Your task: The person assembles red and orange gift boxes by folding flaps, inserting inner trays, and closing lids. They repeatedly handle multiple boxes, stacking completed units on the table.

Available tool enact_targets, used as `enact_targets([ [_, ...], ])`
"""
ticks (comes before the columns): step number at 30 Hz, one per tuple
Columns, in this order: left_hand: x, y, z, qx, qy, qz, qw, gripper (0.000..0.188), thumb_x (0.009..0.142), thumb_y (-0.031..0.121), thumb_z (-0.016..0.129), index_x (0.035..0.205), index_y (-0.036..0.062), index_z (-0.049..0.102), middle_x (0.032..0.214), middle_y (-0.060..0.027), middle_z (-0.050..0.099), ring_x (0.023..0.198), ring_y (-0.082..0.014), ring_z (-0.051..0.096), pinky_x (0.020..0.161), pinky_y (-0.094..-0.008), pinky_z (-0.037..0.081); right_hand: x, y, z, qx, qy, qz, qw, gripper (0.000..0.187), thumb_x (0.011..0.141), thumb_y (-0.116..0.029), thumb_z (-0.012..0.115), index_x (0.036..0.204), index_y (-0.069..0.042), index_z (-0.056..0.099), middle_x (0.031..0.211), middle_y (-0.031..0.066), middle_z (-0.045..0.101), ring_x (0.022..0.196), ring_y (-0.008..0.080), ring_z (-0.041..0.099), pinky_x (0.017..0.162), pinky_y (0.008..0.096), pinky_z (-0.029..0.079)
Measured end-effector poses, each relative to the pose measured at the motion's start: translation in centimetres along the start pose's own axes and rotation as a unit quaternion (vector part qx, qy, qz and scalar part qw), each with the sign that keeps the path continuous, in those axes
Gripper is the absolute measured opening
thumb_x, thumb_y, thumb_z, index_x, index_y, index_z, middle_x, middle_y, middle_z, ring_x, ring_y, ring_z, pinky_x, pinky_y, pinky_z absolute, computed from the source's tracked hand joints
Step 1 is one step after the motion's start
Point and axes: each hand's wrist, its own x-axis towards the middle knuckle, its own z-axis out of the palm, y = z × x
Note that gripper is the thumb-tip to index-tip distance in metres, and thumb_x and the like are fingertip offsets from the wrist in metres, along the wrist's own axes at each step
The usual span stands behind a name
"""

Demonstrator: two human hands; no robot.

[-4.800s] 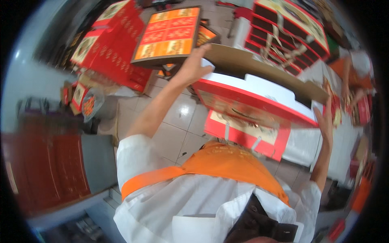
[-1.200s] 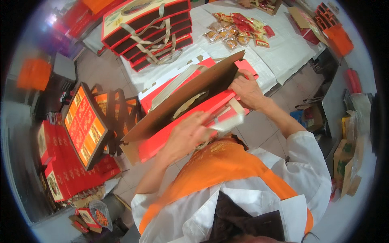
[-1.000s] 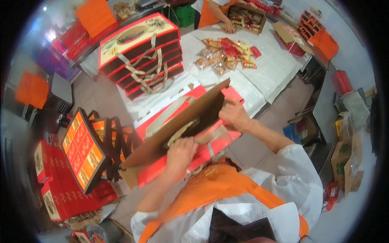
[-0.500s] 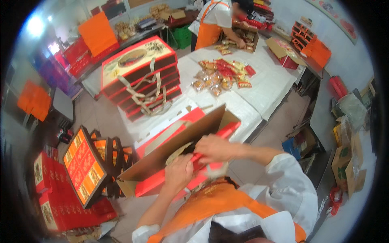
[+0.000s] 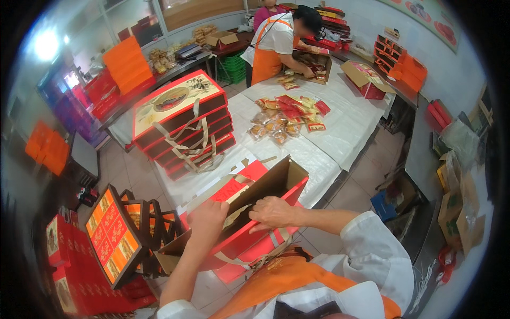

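In front of me is a tall red gift box point(image 5: 265, 226), open at the top, with bare brown cardboard inside. My left hand point(image 5: 207, 217) reaches across the opening, closed at its far wall; its fingertips are partly hidden. The fingers of my right hand point(image 5: 272, 212) bend over the near rim and grip that wall. A pale ribbon handle point(image 5: 234, 260) hangs on the side facing me. Behind the box, another red piece of packaging point(image 5: 255, 171) lies on the white-covered table point(image 5: 313, 159).
Gift boxes with ribbon handles point(image 5: 180, 103) are stacked at the table's left. Wrapped pastries point(image 5: 287, 117) lie in a heap mid-table. Beyond, a co-worker in an orange apron point(image 5: 268, 58) reaches into a carton point(image 5: 319, 66). Patterned trays point(image 5: 114, 234) and red boxes point(image 5: 90, 282) stand lower left.
My left hand has moved from the near rim to the far wall. The box opening has widened and its near wall stands more upright. My right hand stays on the near rim.
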Motion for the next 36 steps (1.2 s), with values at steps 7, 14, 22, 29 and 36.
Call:
enact_targets([
  [7,-1.1,1.3,1.9,-0.199,0.077,0.069,0.974,0.043,0.090,0.007,0.045,0.132,0.0022,0.043,0.135,-0.0205,0.044,0.122,-0.0356,0.044,0.100,-0.0408,0.038,0.0,-0.2,0.0,-0.027,0.027,-0.001,0.999,0.046,0.075,-0.052,0.062,0.068,-0.009,0.051,0.067,0.0052,0.055,0.067,0.0218,0.056,0.059,0.0333,0.044],
  [14,3.5,0.4,1.1,-0.464,-0.079,-0.004,0.882,0.043,0.097,0.024,0.039,0.135,0.0041,0.040,0.131,-0.0226,0.046,0.120,-0.0345,0.046,0.099,-0.0362,0.037,0.2,-0.3,0.2,-0.020,0.006,0.004,1.000,0.044,0.076,-0.052,0.062,0.073,-0.008,0.055,0.070,0.0054,0.057,0.071,0.0219,0.057,0.062,0.0343,0.044],
  [22,4.7,3.1,3.3,-0.006,0.079,-0.050,0.996,0.036,0.086,0.023,0.058,0.118,0.0094,0.053,0.077,-0.0068,0.058,0.069,-0.0240,0.061,0.057,-0.0389,0.048,-0.2,2.7,-2.0,0.078,-0.019,0.062,0.995,0.042,0.082,-0.045,0.060,0.083,-0.003,0.059,0.079,0.0113,0.061,0.078,0.0271,0.059,0.065,0.0384,0.046],
  [29,4.7,3.5,4.7,-0.040,0.193,-0.035,0.980,0.037,0.082,0.020,0.063,0.117,0.0116,0.054,0.082,-0.0065,0.059,0.071,-0.0211,0.061,0.060,-0.0359,0.049,-3.7,8.3,-3.6,0.240,0.070,0.345,0.905,0.035,0.095,-0.029,0.048,0.091,0.006,0.054,0.076,0.0183,0.061,0.069,0.0282,0.061,0.066,0.0366,0.049],
  [36,4.3,3.8,4.1,-0.108,0.163,-0.030,0.980,0.040,0.087,0.025,0.058,0.125,0.0148,0.052,0.108,-0.0119,0.060,0.089,-0.0250,0.061,0.074,-0.0382,0.049,-3.4,8.5,-2.3,0.495,0.380,0.403,0.669,0.024,0.095,-0.021,0.050,0.077,-0.007,0.045,0.060,-0.0005,0.046,0.054,0.0073,0.045,0.055,0.0244,0.047],
])
